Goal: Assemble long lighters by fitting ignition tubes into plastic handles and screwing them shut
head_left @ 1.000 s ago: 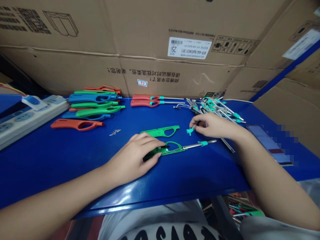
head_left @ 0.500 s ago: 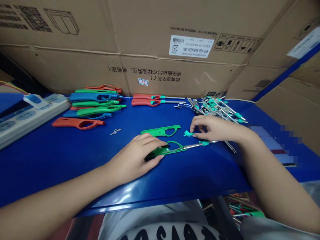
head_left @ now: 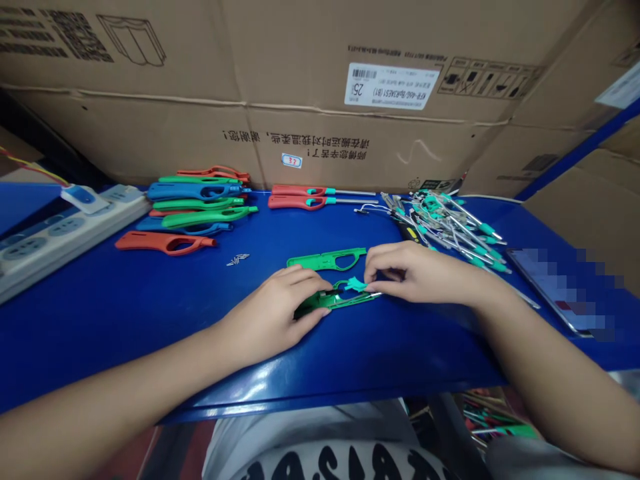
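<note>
My left hand is closed round the rear of a green lighter half-shell, which lies on the table with internal parts in it. A metal tube runs out of the shell's front end and passes behind my right hand. Between the thumb and fingertips of that hand is a small turquoise trigger, held over the loop of the shell. The other green half-shell lies just behind, its inner side up.
Several red, green and blue lighter handles are stacked at left, near a white power strip. Small screws lie in front. Two red lighters rest by the cardboard box. Metal tubes are heaped at right, beside a phone.
My right hand has moved left with the turquoise trigger, from beside the tube to over the shell's loop. My left hand stays on the shell. The view has shifted slightly.
</note>
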The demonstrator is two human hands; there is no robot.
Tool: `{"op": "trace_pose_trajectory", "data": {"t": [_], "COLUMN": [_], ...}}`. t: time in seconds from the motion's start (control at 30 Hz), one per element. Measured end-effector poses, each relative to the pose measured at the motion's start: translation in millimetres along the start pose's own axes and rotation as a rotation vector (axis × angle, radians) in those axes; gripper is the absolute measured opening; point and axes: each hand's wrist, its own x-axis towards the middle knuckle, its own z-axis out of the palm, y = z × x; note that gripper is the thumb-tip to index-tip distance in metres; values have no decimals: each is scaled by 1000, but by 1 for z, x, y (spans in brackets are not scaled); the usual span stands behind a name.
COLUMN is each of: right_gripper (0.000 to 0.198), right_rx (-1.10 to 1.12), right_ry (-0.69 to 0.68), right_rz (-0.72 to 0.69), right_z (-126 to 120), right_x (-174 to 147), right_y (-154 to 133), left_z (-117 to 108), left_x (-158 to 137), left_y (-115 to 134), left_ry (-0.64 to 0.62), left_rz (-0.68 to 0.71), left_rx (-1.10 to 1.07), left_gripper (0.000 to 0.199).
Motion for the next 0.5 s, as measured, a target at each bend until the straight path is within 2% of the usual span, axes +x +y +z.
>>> {"op": "trace_pose_trajectory", "data": {"t": [0.17,0.33,0.43,0.5], "right_gripper": [9,10,10,10], "right_rx": [-41,12,59,68], "right_ry": [-11,26,47,7], "right_rz": [-45,-68,-44,-27], "right_z": [14,15,15,16], "right_x": [7,6,6,6], "right_y": [2,2,-3,-5], "left_z": [0,-1,-1,-1], "left_x": [-1,0,0,0], "left_y": [1,0,1,1], "left_ry": [3,5,12,18], "left_rz": [-29,-38,-29,-26], "left_rx": [15,15,14,8], "left_gripper": [22,21,20,20]}}
